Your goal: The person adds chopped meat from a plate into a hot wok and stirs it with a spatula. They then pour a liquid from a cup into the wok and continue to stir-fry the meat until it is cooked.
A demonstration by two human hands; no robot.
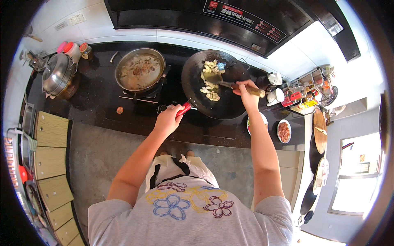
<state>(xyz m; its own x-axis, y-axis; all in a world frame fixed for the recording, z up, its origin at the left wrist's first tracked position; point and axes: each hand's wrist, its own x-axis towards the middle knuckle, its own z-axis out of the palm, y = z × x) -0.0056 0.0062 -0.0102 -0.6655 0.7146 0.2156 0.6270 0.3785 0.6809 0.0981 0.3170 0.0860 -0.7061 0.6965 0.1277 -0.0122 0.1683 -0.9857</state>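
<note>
Left hand (167, 119) reached forward from the lower edge, forearm angled up and right, fingers wrapped closed around the red handle (183, 109) of the wok (230, 104). Right hand (247, 92) was extended straight ahead, arm nearly vertical in the view, fingers closed around the wooden grip of a spatula (219, 80), held over the wok's right side. The spatula's metal blade pointed left and lay in the food (210, 84).

The wok was black, round and wide, sitting on the right burner of the dark desk (102, 98), its red handle sticking out toward the person. The food was pale, yellowish pieces, bunched in the wok's left half, from near the far rim down toward the middle; the rest of the wok's inside was bare and dark.

Left of the wok stood a steel pot (140, 72) with brownish liquid on the other burner. Far left was a shiny lidded pot (57, 74). Right of the right arm, two small dishes (283, 131) sat on the desk edge, one with reddish pieces
</note>
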